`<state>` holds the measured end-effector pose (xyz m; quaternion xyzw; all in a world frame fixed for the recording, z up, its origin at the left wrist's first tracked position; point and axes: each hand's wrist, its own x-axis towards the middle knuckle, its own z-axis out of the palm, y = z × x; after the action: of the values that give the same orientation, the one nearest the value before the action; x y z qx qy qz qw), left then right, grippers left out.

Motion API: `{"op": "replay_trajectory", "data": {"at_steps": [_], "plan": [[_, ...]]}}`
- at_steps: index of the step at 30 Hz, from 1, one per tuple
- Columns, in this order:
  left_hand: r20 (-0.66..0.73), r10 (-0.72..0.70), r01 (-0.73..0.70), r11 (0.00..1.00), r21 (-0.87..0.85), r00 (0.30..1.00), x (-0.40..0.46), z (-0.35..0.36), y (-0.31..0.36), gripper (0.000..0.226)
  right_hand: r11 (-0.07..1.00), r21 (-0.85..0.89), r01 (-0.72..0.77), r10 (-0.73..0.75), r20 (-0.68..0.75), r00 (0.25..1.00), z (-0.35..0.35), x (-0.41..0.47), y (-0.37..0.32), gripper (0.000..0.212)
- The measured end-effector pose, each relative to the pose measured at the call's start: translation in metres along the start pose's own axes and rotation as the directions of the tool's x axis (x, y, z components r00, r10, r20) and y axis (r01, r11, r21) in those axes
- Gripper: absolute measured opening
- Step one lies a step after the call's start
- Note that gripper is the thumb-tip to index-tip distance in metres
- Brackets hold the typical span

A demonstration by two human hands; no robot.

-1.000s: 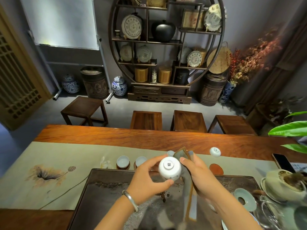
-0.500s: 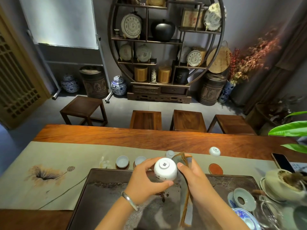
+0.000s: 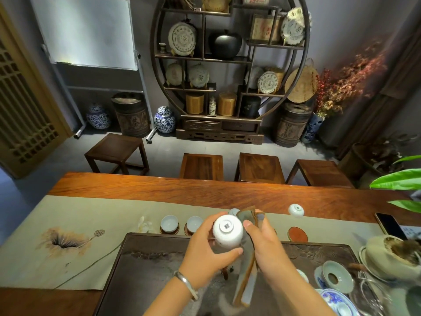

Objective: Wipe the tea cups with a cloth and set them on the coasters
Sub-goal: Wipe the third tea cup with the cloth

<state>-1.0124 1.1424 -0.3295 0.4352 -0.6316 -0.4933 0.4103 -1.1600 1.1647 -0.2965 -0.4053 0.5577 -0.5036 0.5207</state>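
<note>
The left hand (image 3: 205,249) grips a small white tea cup (image 3: 227,231) held above the dark tea tray (image 3: 145,265), base turned toward the camera; fingers curl over its far side and the thumb presses the near wall. The right hand (image 3: 266,245) pinches a folded cloth (image 3: 247,265) against the cup's side at 3 o'clock, the cloth hanging down toward 6 o'clock.

The cup looks like thin glazed porcelain: light, rigid, smooth, probably slippery if damp, and likely to chip if knocked on the tray or another cup. A hold across the wall, thumb opposite fingers, seems safest. The cloth is soft and limp, so it should fold to the curve.

Two cups (image 3: 169,223) already sit on coasters at 10 o'clock; an empty red coaster (image 3: 298,234) lies at 3 o'clock on the bench runner (image 3: 68,215).
</note>
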Motion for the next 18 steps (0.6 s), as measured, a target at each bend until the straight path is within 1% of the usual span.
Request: {"op": "replay_trajectory", "data": {"at_steps": [1,3,6,8,12,15,18], "plan": [[-0.044,0.003,-0.003,1.000,-0.007,0.999,-0.001,0.005,0.001,0.066,1.000,0.015,0.003,-0.003,-0.034,0.999,0.003,-0.001,0.004,0.020],[-0.081,0.012,-0.013,1.000,-0.003,0.997,-0.003,0.008,0.000,0.064,1.000,0.027,0.013,-0.011,-0.058,0.998,0.003,-0.003,0.009,0.018],[-0.060,0.013,-0.014,1.000,-0.010,0.998,-0.004,0.001,-0.004,0.063,0.999,-0.009,0.031,-0.031,0.013,0.999,-0.004,-0.005,0.011,0.021],[0.020,-0.010,0.011,1.000,-0.022,1.000,-0.002,-0.007,-0.002,0.063,0.997,-0.053,0.052,-0.046,0.102,0.994,-0.010,-0.006,0.011,0.024],[0.189,-0.024,0.020,0.999,0.025,0.982,0.003,-0.019,0.003,0.070,0.977,-0.163,0.137,-0.091,0.262,0.961,-0.018,-0.006,0.002,0.020],[0.304,-0.024,0.022,1.000,0.011,0.952,0.005,-0.022,0.007,0.074,0.972,-0.192,0.134,-0.061,0.342,0.938,-0.020,-0.002,-0.007,0.019],[0.354,-0.003,-0.007,1.000,0.026,0.935,0.004,-0.023,0.008,0.074,0.965,-0.228,0.127,-0.027,0.397,0.918,-0.022,0.002,-0.013,0.016]]}}
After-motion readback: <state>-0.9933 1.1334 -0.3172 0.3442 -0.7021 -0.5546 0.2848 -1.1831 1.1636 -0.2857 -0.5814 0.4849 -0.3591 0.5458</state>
